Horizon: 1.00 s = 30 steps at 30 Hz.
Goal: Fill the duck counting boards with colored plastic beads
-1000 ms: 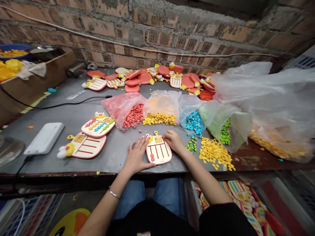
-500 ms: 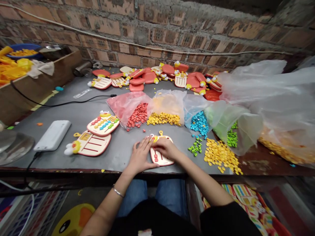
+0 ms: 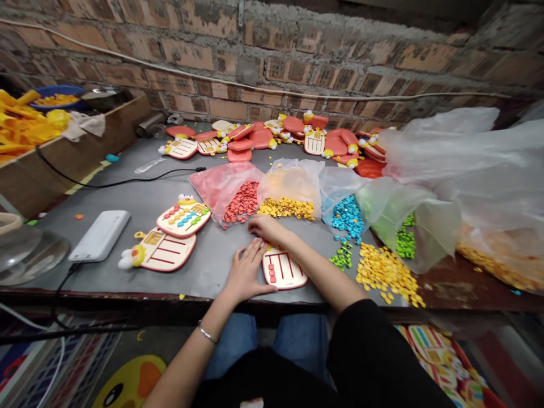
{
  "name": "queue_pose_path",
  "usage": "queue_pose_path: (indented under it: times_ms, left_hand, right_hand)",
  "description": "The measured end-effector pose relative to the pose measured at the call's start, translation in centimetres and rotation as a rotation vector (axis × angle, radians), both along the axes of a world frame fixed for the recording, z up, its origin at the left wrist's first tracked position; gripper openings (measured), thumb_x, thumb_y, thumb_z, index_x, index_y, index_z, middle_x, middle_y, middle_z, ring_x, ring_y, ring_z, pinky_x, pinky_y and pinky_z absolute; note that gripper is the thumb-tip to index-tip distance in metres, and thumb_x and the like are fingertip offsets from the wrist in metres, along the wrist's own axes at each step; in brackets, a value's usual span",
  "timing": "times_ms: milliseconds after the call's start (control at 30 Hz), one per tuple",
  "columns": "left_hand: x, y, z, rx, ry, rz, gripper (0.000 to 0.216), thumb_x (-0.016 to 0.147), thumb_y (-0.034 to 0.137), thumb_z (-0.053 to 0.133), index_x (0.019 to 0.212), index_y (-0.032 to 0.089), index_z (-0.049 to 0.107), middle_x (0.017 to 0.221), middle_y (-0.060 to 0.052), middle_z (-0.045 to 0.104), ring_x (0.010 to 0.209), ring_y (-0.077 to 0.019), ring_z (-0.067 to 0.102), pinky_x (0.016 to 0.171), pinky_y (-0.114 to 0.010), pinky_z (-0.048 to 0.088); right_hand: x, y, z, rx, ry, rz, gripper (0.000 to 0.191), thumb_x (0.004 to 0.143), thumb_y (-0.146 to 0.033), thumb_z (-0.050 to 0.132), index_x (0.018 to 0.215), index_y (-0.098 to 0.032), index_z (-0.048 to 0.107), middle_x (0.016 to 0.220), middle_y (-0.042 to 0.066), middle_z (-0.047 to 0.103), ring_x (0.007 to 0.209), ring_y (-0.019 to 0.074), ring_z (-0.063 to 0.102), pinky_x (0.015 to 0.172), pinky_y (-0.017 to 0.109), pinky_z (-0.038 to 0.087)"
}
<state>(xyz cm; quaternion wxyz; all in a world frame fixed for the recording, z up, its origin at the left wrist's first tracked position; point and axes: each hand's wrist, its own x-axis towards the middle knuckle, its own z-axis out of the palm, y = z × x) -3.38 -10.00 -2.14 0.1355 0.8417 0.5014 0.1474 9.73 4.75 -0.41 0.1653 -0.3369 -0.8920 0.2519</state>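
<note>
Dim, even indoor light is falling across the table (image 3: 140, 198), its source not discernible, while a soft shadow is gathering beneath my left hand (image 3: 246, 272). Pale glare is catching the plastic bags (image 3: 463, 164), and wide-lens distortion is bowing the brick wall (image 3: 272, 62) toward the frame edges.

No words, numbers or brand marks can be read anywhere in the view; the cream toy board (image 3: 281, 270) at lower centre shows only dark lines and small red pieces, with no legible print.
</note>
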Motion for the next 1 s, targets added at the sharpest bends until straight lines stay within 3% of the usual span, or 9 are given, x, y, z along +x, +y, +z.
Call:
queue_pose_path:
  times_ms: [200, 367, 567, 700, 867, 1000]
  left_hand:
    - [0.1, -0.1, -0.3, 0.028, 0.002, 0.004, 0.111, 0.065, 0.071, 0.067, 0.152, 0.017, 0.023, 0.155, -0.017, 0.027, 0.141, -0.034, 0.028, 0.111, -0.048, 0.022]
    - [0.1, 0.0, -0.7, 0.052, -0.01, 0.006, 0.109, 0.067, 0.07, 0.066, 0.152, 0.019, 0.022, 0.155, -0.017, 0.028, 0.141, -0.0347, 0.028, 0.11, -0.049, 0.021]
    - [0.1, -0.1, -0.3, 0.045, -0.019, -0.009, 0.109, 0.067, 0.068, 0.067, 0.153, 0.022, 0.018, 0.157, -0.013, 0.024, 0.142, -0.0334, 0.026, 0.11, -0.048, 0.021]
    - [0.1, -0.1, -0.2, 0.036, -0.028, -0.009, 0.109, 0.067, 0.068, 0.068, 0.153, 0.023, 0.017, 0.157, -0.013, 0.024, 0.142, -0.034, 0.026, 0.111, -0.047, 0.021]
    - [0.1, -0.1, -0.1, 0.04, -0.017, -0.019, 0.11, 0.068, 0.068, 0.067, 0.154, 0.024, 0.013, 0.157, -0.012, 0.024, 0.143, -0.0334, 0.025, 0.111, -0.046, 0.02]
    - [0.2, -0.1, -0.1, 0.043, -0.013, -0.007, 0.112, 0.066, 0.069, 0.068, 0.153, 0.023, 0.015, 0.157, -0.013, 0.024, 0.142, -0.0338, 0.026, 0.11, -0.046, 0.02]
  right_hand:
    - [0.2, 0.0, 0.8, -0.038, -0.044, 0.04, 0.009, 0.076, -0.005, 0.067, 0.077, -0.013, 0.067, 0.076, 0.001, 0.063, 0.071, 0.012, 0.053, 0.069, 0.022, 0.04]
    - [0.3, -1.1, 2.5, -0.116, 0.212, -0.05, 0.01, 0.081, -0.005, 0.063, 0.085, -0.014, 0.066, 0.081, 0.001, 0.064, 0.075, 0.0117, 0.059, 0.071, 0.022, 0.046]
    - [7.9, -4.9, 4.2, 0.072, 0.344, -0.269, 0.012, 0.089, -0.014, 0.056, 0.093, -0.019, 0.067, 0.098, 0.007, 0.062, 0.093, 0.0177, 0.06, 0.079, 0.028, 0.05]
    - [11.9, -7.1, 3.2, 0.164, 0.208, -0.314, 0.01, 0.09, -0.016, 0.056, 0.093, -0.018, 0.066, 0.092, 0.007, 0.064, 0.087, 0.0187, 0.06, 0.079, 0.031, 0.047]
    - [11.3, -8.1, 0.7, 0.233, -0.087, -0.314, 0.012, 0.087, -0.009, 0.056, 0.08, -0.016, 0.063, 0.084, 0.007, 0.059, 0.079, 0.0189, 0.053, 0.071, 0.029, 0.042]
    - [11.2, -8.8, 0.0, 0.193, -0.065, -0.344, 0.019, 0.087, -0.009, 0.053, 0.071, -0.016, 0.06, 0.076, 0.004, 0.053, 0.072, 0.0166, 0.048, 0.066, 0.027, 0.039]
